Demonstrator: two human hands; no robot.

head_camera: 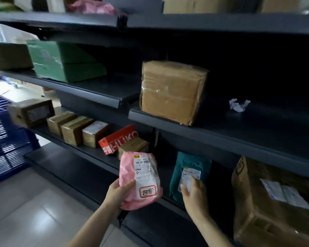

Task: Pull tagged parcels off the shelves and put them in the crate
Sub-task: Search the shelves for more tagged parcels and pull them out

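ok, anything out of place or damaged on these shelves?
Two things. A crumpled white paper scrap lies loose on the middle shelf, right of the taped brown box. Lower down, the red box sits tilted, seemingly propped on a small carton.

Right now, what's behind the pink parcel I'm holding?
A small brown box and a red box show above the pink parcel in your left hand. The brown box's lower part and the shelf behind are covered.

Person's left hand [117,195] and right hand [194,195], both bare, short plain fingernails, slim left forearm [89,229] and right forearm [214,234], uncovered skin throughout
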